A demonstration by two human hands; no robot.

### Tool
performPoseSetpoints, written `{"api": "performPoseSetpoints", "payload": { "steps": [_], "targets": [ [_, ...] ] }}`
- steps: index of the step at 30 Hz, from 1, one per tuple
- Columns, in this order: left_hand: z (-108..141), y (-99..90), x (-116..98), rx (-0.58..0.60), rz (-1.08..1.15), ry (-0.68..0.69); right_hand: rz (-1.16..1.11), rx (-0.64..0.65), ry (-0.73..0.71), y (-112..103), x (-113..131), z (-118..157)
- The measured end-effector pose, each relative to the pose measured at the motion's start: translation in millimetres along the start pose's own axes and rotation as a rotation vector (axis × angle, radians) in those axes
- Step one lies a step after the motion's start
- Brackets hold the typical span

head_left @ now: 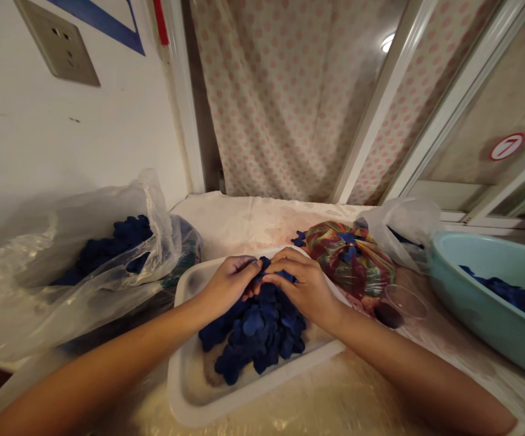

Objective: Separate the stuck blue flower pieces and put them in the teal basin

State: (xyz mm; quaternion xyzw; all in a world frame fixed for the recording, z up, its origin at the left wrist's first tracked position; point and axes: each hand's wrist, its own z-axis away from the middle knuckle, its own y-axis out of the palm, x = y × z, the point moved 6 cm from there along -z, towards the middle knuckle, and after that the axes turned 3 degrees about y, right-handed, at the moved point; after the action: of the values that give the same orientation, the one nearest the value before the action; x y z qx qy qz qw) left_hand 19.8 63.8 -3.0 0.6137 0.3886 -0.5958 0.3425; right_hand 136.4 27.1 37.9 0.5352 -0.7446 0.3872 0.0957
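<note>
Over a white plastic tray, my left hand and my right hand meet with their fingertips close together. Both are closed in a pinch on a dark blue flower-shaped piece, thin and soft-looking like fabric. Part of it is hidden by my fingers. Right below them, a heap of similar dark blue pieces with scalloped edges lies in the tray, partly overlapping. The tray's far side is mostly covered by my hands.
A clear plastic bag of blue pieces stands at left. Right of the tray are a striped bag with blue pieces on top, a small clear cup with dark contents, and a light blue basin. A polka-dot curtain hangs behind.
</note>
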Motion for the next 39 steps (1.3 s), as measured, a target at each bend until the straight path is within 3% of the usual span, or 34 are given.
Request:
{"api": "performPoseSetpoints", "payload": {
  "steps": [6, 9, 12, 16, 21, 25, 31, 39],
  "targets": [
    [1.8, 1.6, -2.8, 0.002, 0.01, 0.06, -0.245, 0.019, 0.243, 1.9, -22.7, -3.7],
    [0.2, 1.6, -3.8, 0.007, 0.0, 0.093, -0.35, -0.087, 0.391, -1.2, -41.1, -2.0],
    [-2.3, -4.4, -3.8, -0.06, -0.039, 0.102, -0.361, -0.236, 0.462, -8.1, -53.1, 0.8],
    [-4.0, -11.6, -2.7, -0.139, -0.052, 0.083, -0.136, -0.3, 0.334, -15.7, -38.8, 0.5],
    [-4.4, -11.3, -0.6, -0.142, -0.011, 0.078, 0.269, -0.08, -0.042, -2.6, 2.6, 1.9],
    [-4.0, -5.3, -0.2, -0.064, 0.042, 0.079, 0.5, -0.057, -0.21, 2.3, 13.4, 8.2],
    [-0.1, 1.2, -3.5, 0.0, 0.058, 0.077, 0.56, -0.082, -0.261, 0.6, 11.9, 9.8],
    [0.3, 1.4, -5.6, 0.012, -0.051, 0.101, 0.325, -0.151, -0.162, -4.1, 7.7, 5.5]
  ]
}}
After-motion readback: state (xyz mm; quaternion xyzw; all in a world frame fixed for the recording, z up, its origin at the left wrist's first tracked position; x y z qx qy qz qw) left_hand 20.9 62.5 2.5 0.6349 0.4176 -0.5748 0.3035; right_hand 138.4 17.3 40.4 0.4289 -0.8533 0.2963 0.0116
